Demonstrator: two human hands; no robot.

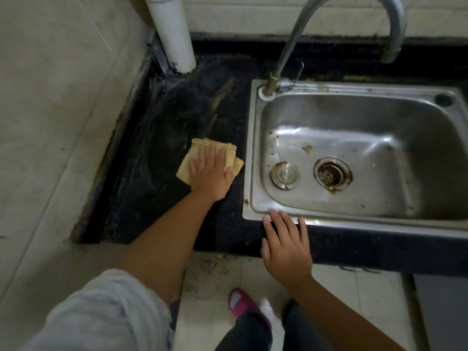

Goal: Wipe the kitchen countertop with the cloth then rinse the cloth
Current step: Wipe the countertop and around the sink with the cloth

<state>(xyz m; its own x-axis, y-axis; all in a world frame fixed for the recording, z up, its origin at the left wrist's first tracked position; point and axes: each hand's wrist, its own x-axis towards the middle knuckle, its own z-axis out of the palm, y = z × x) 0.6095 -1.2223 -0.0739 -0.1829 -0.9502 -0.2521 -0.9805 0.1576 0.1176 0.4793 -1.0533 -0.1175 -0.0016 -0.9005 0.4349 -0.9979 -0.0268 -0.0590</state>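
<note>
Clearly the left hand (pixel 211 173) lies flat, fingers straight, pressing the folded yellow cloth (pixel 210 160) onto the dark countertop (pixel 162 158) just left of the sink (pixel 253 148), so the palm spreads pressure for wiping. The right hand (pixel 285 247) rests open on the counter's front edge, fingertips touching the sink rim, probably as a brace while leaning in. Pale smears remain toward the white pipe (pixel 174 34) (wiping looks unfinished), and the faucet (pixel 354 11) hangs over the basin, handy for rinsing later.
</note>
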